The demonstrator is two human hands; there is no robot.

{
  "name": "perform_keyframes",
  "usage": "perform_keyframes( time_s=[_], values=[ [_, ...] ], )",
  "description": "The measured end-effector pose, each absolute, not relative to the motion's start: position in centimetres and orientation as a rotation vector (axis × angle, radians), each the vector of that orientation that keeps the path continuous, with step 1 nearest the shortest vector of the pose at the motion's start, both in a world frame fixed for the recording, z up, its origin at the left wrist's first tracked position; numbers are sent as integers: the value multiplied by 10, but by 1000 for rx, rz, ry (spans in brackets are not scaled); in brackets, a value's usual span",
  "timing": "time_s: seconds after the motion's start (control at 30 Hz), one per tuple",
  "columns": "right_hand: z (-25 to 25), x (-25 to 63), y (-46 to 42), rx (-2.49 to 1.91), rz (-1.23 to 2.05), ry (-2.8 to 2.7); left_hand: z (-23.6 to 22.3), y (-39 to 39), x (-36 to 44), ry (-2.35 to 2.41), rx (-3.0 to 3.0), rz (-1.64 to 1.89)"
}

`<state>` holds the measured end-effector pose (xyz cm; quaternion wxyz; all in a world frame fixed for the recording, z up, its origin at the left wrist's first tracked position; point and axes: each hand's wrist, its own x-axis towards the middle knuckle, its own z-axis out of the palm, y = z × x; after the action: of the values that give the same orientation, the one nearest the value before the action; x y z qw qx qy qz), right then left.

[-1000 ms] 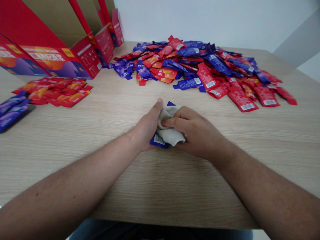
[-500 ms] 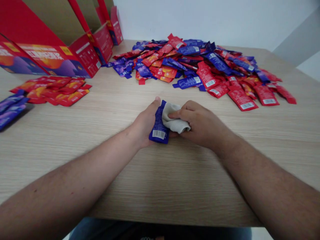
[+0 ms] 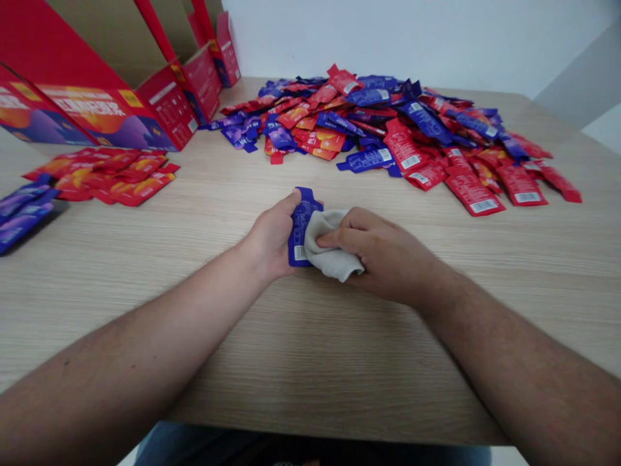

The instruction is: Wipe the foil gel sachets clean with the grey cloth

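My left hand (image 3: 269,239) grips a blue sachet (image 3: 299,223) and holds it on edge at the middle of the wooden table (image 3: 310,336). My right hand (image 3: 383,255) is closed on a crumpled white cloth (image 3: 330,249) and presses it against the sachet's right face. The sachet's barcode end points toward me.
A big heap of red and blue sachets (image 3: 388,129) covers the far side of the table. A small stack of red sachets (image 3: 107,175) and a few blue ones (image 3: 22,213) lie at the left. Open red cartons (image 3: 111,103) stand at the back left.
The left hand has turned the blue sachet more upright, and the right hand has slid the cloth along its face.
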<state>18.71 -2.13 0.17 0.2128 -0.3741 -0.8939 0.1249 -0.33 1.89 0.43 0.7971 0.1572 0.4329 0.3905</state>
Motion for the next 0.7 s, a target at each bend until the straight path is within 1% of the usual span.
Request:
perform_keyframes(
  time_s=[0.07, 0.2, 0.33, 0.37, 0.5, 0.63, 0.7],
  values=[
    [2, 187, -21, -1021, 354, -2484, 4, 21, -5, 937, 332, 851],
    [3, 187, -21, -1154, 224, -2403, 5, 22, -7, 883, 339, 859],
    [3, 182, -24, -1012, 394, -2481, 9, 21, -6, 926, 334, 832],
    [3, 182, -24, -1020, 395, -2480, 10, 20, -6, 932, 331, 831],
    [3, 180, -26, -1207, 237, -2394, 10, 17, -3, 913, 318, 859],
    [5, 174, -33, -1032, 359, -2483, 7, 13, 1, 955, 296, 843],
    [5, 173, -34, -1013, 383, -2494, 6, 11, 3, 948, 303, 833]
  ],
)
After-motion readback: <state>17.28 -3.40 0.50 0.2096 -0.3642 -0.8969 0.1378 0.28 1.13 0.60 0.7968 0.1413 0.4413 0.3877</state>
